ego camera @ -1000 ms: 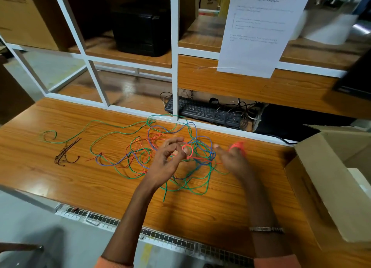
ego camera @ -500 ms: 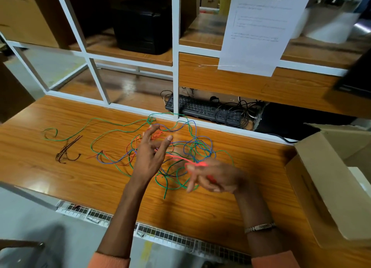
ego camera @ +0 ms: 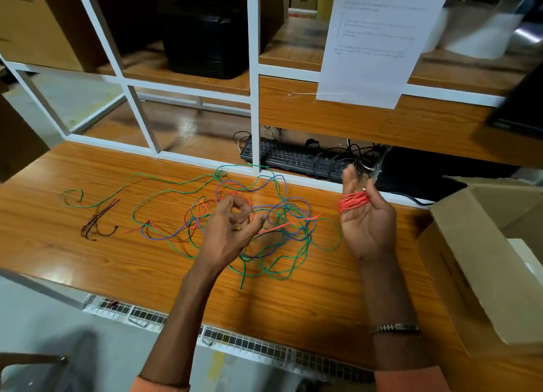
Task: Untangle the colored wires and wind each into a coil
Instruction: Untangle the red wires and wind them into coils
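Because the whole job needs room to spread, I keep the desk (ego camera: 88, 262) as my working bed, with the tangle of colored wires (ego camera: 264, 224) lying loose at its middle, green (ego camera: 164, 183), blue (ego camera: 282, 200) and red strands crossing each other so I can see which one runs free. At three o'clock from the tangle stands an open cardboard box (ego camera: 482, 268), close by but apart from the wires; I cannot tell whether it serves this task. At nine o'clock a small dark wire bundle (ego camera: 98, 222) lies well apart, out of the knot. My right hand (ego camera: 367, 218) stands upright at two o'clock, palm toward me, fingers straight and together to act as a spool, and the red coil (ego camera: 354, 201) wraps around them. My left hand (ego camera: 232, 230) hovers over the tangle's middle, its grip pinching the red wire (ego camera: 282, 226) between thumb and fingertips, I judge to feed it under light tension toward the coil.
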